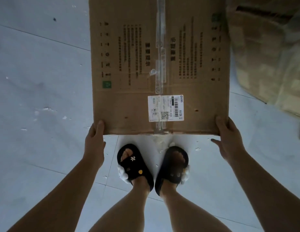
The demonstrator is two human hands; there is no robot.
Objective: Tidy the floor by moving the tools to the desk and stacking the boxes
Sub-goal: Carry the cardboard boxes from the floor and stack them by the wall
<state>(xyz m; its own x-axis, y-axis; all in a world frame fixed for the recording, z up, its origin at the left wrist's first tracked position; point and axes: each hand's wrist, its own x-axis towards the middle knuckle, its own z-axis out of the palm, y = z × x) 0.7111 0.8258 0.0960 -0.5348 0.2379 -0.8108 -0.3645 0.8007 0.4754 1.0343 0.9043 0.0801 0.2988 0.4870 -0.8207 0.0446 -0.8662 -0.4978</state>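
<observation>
So the floor (37,81) is pale grey tile with white scuffs and specks, and it fills most of the view under everything else. Biggest thing on top of that is the cardboard box (129,64), a long flat brown one with printed text and a taped seam down the middle, stretching straight out ahead of the fingers and off the top edge; its near edge sits right between both hands. Off beyond the right hand's fingers, further right and up, there's a second cardboard box (263,56), really blurred, so can't say much about it or whether it touches the first. The left hand (94,139) grips the near left corner, thumb lying on the top face, the other fingers hidden round the side. The right hand (228,139) grips the near right corner the same way, thumb up on the top face, fingers wrapped below the edge. Just behind the fingers, nearer the body, are two feet in black sandals (136,166) standing on the tile. Smallest bit: a white shipping label (165,108) with a barcode, on the top face between the two thumbs.
</observation>
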